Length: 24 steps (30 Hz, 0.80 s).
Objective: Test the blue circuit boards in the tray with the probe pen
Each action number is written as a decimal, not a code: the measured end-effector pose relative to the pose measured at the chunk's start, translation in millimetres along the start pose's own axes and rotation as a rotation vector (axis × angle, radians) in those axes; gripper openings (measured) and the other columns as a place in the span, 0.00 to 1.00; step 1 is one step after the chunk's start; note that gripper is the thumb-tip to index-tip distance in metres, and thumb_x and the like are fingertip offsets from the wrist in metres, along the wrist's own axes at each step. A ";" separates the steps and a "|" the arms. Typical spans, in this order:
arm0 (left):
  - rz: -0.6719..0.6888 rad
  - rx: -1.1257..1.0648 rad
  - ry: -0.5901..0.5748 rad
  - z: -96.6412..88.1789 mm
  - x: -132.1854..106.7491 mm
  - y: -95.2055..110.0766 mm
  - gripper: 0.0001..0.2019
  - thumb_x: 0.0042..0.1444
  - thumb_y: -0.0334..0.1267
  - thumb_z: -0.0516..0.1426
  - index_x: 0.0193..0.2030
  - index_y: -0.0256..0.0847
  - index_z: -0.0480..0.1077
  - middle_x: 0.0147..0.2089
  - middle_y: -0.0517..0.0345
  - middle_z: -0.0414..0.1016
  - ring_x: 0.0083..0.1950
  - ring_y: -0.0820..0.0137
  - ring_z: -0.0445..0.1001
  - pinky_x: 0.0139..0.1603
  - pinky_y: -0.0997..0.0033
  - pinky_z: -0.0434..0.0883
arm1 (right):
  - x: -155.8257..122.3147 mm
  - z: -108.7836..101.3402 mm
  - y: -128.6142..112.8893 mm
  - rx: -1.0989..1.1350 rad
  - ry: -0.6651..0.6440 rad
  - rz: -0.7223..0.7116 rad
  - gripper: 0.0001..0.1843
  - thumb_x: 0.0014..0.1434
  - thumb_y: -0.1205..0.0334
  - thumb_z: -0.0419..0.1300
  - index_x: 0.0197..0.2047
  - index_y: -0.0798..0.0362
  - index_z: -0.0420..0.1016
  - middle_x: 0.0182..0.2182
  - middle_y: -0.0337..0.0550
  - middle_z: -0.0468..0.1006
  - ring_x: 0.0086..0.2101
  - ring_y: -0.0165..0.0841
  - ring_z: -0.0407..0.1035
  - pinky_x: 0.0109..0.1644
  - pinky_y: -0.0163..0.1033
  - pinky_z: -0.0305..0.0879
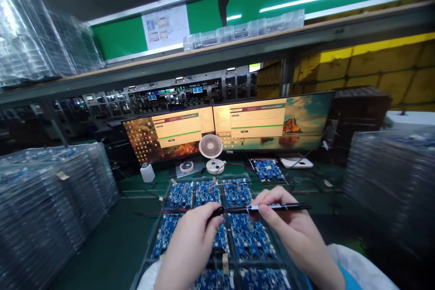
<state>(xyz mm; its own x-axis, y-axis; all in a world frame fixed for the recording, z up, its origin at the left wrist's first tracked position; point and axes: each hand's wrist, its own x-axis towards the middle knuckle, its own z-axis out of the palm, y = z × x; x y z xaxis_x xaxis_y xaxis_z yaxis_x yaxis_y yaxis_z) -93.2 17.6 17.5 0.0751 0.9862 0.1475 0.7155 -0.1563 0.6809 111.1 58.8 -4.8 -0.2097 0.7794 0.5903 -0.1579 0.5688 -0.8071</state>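
From my head camera, I hold a black marker pen (261,208) level above the clear tray (163,199) of blue circuit boards (249,235), so it hangs ready over the boards without touching them. My left hand (193,240) has its grip pinched together on the pen's left end, thumb and forefinger closed round it, wrist coming up from below. My right hand (292,226) clamps the barrel near its middle, fingers curled over the top, the rest of the pen sticking out to the right. The tray sits on the green table (112,244) square before me, within easy reach; behind it stand a small white fan (210,149) and two monitors (231,127), facing me so I can read them. Stacks of clear trays (44,208) flank both sides.
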 end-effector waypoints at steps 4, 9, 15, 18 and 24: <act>0.058 -0.007 -0.135 1.0 -6.4 14.8 0.11 0.62 0.42 0.48 0.41 0.46 0.71 0.37 0.61 0.78 0.38 0.68 0.73 0.39 0.71 0.66 | -10.2 -5.1 -7.0 0.106 0.035 0.043 0.10 0.63 0.55 0.58 0.32 0.49 0.66 0.29 0.36 0.71 0.29 0.29 0.67 0.33 0.33 0.64; 0.115 -0.060 -0.257 2.4 -15.8 25.7 0.11 0.63 0.42 0.46 0.35 0.43 0.67 0.29 0.63 0.75 0.32 0.71 0.71 0.35 0.73 0.63 | -20.3 -12.9 -20.4 0.243 0.082 0.140 0.11 0.61 0.54 0.61 0.31 0.49 0.66 0.28 0.36 0.70 0.28 0.28 0.66 0.34 0.34 0.63; 0.139 -0.105 -0.260 3.7 -17.1 26.0 0.11 0.63 0.42 0.46 0.35 0.43 0.65 0.28 0.64 0.72 0.30 0.73 0.69 0.33 0.75 0.61 | -27.7 -13.0 -29.3 0.293 0.116 0.151 0.10 0.61 0.55 0.61 0.32 0.49 0.67 0.30 0.36 0.70 0.29 0.28 0.67 0.34 0.34 0.64; 0.152 -0.106 -0.264 3.6 -18.0 29.1 0.10 0.63 0.42 0.47 0.36 0.43 0.66 0.27 0.65 0.72 0.30 0.73 0.69 0.32 0.74 0.61 | -30.9 -12.0 -31.5 0.266 0.122 0.138 0.10 0.62 0.55 0.61 0.32 0.49 0.67 0.29 0.35 0.70 0.29 0.27 0.67 0.34 0.33 0.64; 0.269 -0.028 -0.265 11.0 -24.0 37.1 0.09 0.62 0.42 0.49 0.39 0.45 0.70 0.36 0.61 0.76 0.37 0.70 0.71 0.38 0.73 0.62 | -38.3 -10.5 -36.9 0.039 -0.028 0.075 0.09 0.61 0.55 0.61 0.33 0.48 0.70 0.29 0.38 0.71 0.29 0.29 0.68 0.32 0.33 0.66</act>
<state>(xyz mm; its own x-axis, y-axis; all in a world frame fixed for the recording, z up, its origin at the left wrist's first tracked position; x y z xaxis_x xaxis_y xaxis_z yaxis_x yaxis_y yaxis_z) -60.9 -11.2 31.3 0.4380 0.8887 0.1354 0.6267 -0.4099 0.6628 135.2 10.8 2.3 -0.2491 0.8117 0.5283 -0.1782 0.4978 -0.8488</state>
